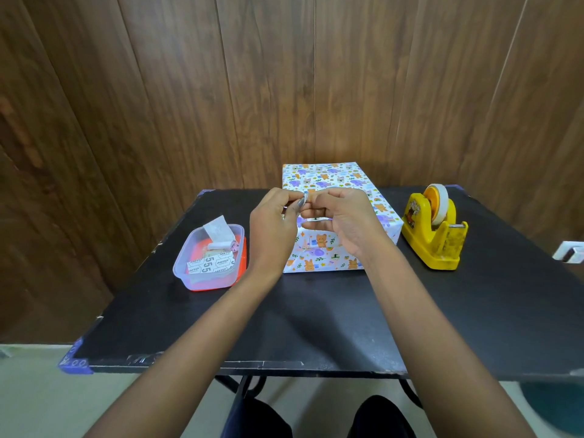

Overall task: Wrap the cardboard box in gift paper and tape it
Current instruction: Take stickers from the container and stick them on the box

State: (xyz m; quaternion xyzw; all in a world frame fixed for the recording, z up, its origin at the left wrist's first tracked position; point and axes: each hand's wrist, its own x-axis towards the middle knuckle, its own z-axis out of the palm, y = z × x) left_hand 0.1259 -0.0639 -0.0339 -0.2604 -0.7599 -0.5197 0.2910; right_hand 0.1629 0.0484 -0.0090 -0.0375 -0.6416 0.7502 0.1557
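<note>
The left hand (pixel 274 221) and right hand (pixel 346 221) pinched a small strip (pixel 304 200), apparently tape, between them just above the wrapped box (pixel 328 177) on the desk (pixel 316 317), seemingly readying it to seal a fold.

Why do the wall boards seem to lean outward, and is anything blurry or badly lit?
Head view: the wide lens fans the wall planks and splays the table edges. The light is soft and even, with only faint arm shadows on the black top. The small piece pinched between the left hand and the right hand is too blurred to identify.
</note>
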